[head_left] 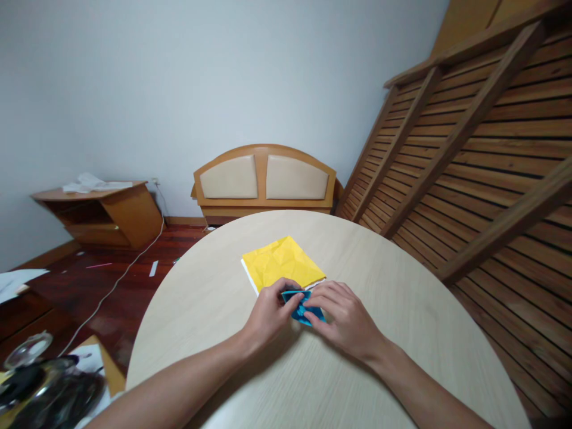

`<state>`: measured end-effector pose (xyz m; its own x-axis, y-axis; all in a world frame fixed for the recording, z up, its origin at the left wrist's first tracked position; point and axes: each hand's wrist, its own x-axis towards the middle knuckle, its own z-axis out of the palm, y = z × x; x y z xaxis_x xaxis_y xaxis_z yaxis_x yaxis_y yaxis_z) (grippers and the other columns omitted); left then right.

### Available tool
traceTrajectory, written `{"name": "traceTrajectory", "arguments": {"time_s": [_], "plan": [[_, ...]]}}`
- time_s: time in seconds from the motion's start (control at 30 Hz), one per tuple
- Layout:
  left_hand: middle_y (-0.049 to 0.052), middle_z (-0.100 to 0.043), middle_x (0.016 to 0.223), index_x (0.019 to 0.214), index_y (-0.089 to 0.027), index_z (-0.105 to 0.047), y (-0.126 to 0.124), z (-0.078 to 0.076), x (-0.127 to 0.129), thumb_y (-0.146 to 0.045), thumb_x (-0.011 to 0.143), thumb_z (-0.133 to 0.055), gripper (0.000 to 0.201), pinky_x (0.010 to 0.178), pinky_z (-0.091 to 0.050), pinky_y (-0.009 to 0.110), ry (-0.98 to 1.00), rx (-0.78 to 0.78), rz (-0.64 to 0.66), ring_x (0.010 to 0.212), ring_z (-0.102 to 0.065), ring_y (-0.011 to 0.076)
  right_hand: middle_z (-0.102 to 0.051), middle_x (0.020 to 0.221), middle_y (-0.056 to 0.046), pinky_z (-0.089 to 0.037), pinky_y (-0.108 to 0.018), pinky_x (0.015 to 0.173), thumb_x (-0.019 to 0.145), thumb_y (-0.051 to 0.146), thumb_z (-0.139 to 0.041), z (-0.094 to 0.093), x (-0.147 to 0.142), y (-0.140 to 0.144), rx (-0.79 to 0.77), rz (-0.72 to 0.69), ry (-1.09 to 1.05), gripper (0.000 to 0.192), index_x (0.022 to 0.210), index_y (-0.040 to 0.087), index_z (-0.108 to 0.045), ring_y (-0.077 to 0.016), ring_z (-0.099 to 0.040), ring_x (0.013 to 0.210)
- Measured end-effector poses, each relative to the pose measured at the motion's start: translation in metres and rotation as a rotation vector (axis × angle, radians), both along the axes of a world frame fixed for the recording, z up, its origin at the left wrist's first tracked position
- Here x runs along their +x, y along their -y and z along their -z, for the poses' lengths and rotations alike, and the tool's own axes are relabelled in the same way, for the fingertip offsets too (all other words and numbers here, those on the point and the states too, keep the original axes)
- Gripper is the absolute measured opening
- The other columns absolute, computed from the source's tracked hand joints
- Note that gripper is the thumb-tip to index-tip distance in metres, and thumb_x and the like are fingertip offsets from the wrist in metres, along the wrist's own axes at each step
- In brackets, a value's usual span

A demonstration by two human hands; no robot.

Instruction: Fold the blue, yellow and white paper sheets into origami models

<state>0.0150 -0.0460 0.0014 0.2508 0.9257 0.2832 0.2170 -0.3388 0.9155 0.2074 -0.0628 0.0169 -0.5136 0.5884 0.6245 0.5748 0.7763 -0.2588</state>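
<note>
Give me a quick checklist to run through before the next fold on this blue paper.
1. Both hands on the paper: ok. The left hand and right hand both pinch the blue paper.
2. Paper supported: ok. It sits low over the round table, though whether it lies flat cannot be told.
3. Crease line visible: cannot tell. The fingers cover much of the paper.
4. Room to work: ok. The table around the hands is bare wood.
5. Yellow sheet out of the way: not ok. It lies just behind the hands, its near edge touching or under the fingers.
</note>
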Motion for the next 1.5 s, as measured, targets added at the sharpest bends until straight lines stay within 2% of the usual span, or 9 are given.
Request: {"name": "traceTrajectory", "arguments": {"time_s": [0.33, 0.6, 0.8, 1.13, 1.3, 1.5], "plan": [[0.008, -0.071, 0.089, 0.092, -0.015, -0.065, 0.003, -0.003, 0.004, -0.028, 0.089, -0.062, 0.014, 0.072, -0.052, 0.031, -0.007, -0.012, -0.013, 0.080, -0.065, 0.0192, -0.071, 0.091, -0.004, -0.045, -0.040, 0.086, 0.085, 0.026, -0.069, 0.002, -0.001, 0.000, -0.044, 0.032, 0.041, 0.009, 0.092, 0.021, -0.066, -0.0225, -0.063, 0.092], [0.007, -0.072, 0.094, 0.099, -0.016, -0.066, 0.001, -0.004, -0.003, -0.026, 0.089, -0.064, 0.014, 0.075, -0.052, 0.031, -0.074, 0.100, 0.085, 0.085, -0.066, 0.0186, -0.072, 0.091, -0.001, -0.045, -0.036, 0.085, 0.087, 0.027, -0.070, -0.003, 0.001, 0.002, -0.173, -0.036, -0.032, 0.007, 0.090, 0.023, -0.065, -0.0193, -0.063, 0.091], [0.007, -0.072, 0.097, 0.103, -0.016, -0.066, -0.001, -0.003, -0.007, -0.027, 0.090, -0.063, 0.016, 0.075, -0.052, 0.031, -0.104, 0.153, 0.143, 0.086, -0.067, 0.0184, -0.073, 0.091, 0.000, -0.046, -0.036, 0.086, 0.087, 0.030, -0.072, -0.003, 0.004, 0.001, -0.213, -0.039, -0.051, 0.010, 0.091, 0.023, -0.065, -0.0187, -0.065, 0.090], [0.007, -0.072, 0.098, 0.104, -0.017, -0.065, -0.002, -0.001, -0.009, -0.028, 0.091, -0.062, 0.017, 0.078, -0.053, 0.032, -0.130, 0.183, 0.155, 0.088, -0.067, 0.0185, -0.072, 0.087, 0.000, -0.045, -0.036, 0.085, 0.086, 0.027, -0.071, -0.006, 0.005, 0.001, -0.200, -0.053, -0.036, 0.010, 0.091, 0.023, -0.065, -0.0186, -0.066, 0.087], [0.007, -0.072, 0.098, 0.104, -0.016, -0.065, -0.002, -0.002, -0.009, -0.029, 0.092, -0.062, 0.018, 0.079, -0.053, 0.032, -0.131, 0.177, 0.165, 0.088, -0.067, 0.0182, -0.073, 0.092, 0.000, -0.045, -0.036, 0.087, 0.088, 0.024, -0.067, -0.005, 0.006, 0.001, -0.197, -0.057, -0.027, 0.006, 0.093, 0.023, -0.064, -0.0182, -0.066, 0.090], [0.009, -0.072, 0.098, 0.100, -0.016, -0.065, 0.001, -0.004, -0.004, -0.028, 0.091, -0.063, 0.015, 0.078, -0.053, 0.033, -0.076, 0.091, 0.112, 0.089, -0.067, 0.0196, -0.072, 0.090, -0.004, -0.047, -0.039, 0.083, 0.087, 0.018, -0.059, -0.002, 0.003, 0.002, -0.089, 0.036, 0.005, 0.009, 0.095, 0.020, -0.063, -0.0211, -0.065, 0.086]]}}
